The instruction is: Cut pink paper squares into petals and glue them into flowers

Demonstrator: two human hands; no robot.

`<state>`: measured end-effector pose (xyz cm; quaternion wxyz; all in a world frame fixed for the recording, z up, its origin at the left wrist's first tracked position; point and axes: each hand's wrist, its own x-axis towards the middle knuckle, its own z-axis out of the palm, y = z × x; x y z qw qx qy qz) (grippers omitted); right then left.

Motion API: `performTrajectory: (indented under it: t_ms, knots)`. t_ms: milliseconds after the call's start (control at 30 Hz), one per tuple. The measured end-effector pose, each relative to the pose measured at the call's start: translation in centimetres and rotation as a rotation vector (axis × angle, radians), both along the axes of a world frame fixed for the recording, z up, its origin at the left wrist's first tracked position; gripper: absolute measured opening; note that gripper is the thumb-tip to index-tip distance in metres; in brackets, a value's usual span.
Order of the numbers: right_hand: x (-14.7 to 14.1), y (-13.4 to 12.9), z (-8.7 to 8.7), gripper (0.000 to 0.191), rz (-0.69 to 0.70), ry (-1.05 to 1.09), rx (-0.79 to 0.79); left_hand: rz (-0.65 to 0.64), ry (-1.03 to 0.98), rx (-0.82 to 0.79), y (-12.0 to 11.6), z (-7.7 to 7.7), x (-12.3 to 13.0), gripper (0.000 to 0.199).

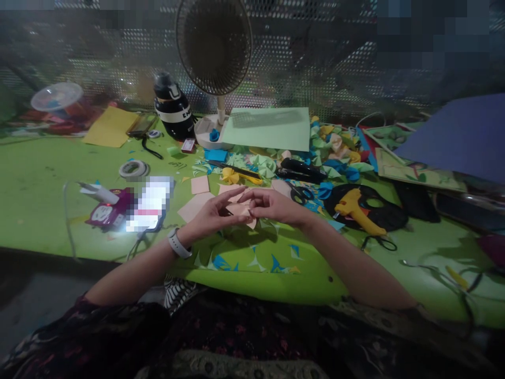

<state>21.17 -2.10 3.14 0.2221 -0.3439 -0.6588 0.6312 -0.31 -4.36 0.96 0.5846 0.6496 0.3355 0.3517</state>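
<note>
Between both hands, just above the green table (244, 284), is a folded peach paper piece (239, 209). My left hand (209, 215) holds it from the left, thumb below and fingers over the top. From the other side my right hand (276, 206) pinches its edge between thumb and fingertips. Fingers cover part of the paper, so its full shape is hidden. A flat peach sheet (193, 208) and a small peach square (200, 185) lie by my left hand. Black-handled scissors (302, 195) rest just beyond my right hand.
A lit phone (152, 202) and a tape roll (134, 169) lie left. Behind are a bottle (172, 113), a fan (215, 47), a light green sheet (272, 131), a black stapler (302, 170) and paper flowers. A yellow glue gun (355, 208) lies right; blue scraps (224, 262) lie in front.
</note>
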Motion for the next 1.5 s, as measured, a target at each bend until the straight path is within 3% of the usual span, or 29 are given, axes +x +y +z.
performTrajectory:
  t_ms: [300,400,533,633,700,933,1067,1233,1500]
  knots:
    - [0.4,-0.1,0.6,0.038,-0.034,0.042,-0.039,0.033,-0.035,-0.030,0.2,0.0,-0.1,0.068]
    - [0.1,-0.5,0.6,0.041,-0.152,0.003,0.129,0.045,-0.058,-0.062,0.2,-0.2,-0.2,0.077]
    - [-0.7,-1.6,0.3,0.044,-0.339,-0.226,0.509,0.135,-0.070,-0.034,0.1,-0.7,-0.1,0.082]
    - [-1.5,-2.4,0.0,0.045,-0.354,-0.366,0.696,0.193,-0.077,-0.017,0.0,-1.0,0.2,0.080]
    - [-1.9,-2.8,-0.4,0.046,-0.340,-0.398,0.734,0.213,-0.089,0.005,0.0,-1.1,0.4,0.074]
    - [-2.2,-3.0,-0.7,0.063,-0.345,-0.337,0.568,0.303,0.160,0.372,0.0,-1.3,0.2,0.044]
    - [-1.9,-2.9,0.0,0.060,-0.390,-0.227,0.489,0.238,0.289,0.564,-0.1,-0.9,0.0,0.027]
    - [-1.8,-2.7,0.5,0.052,-0.394,-0.193,0.467,0.223,0.277,0.642,0.0,-1.0,0.0,0.029]
    - [-1.6,-2.3,-0.3,0.051,-0.403,-0.112,0.378,0.242,0.261,0.781,0.1,-1.6,0.1,0.029]
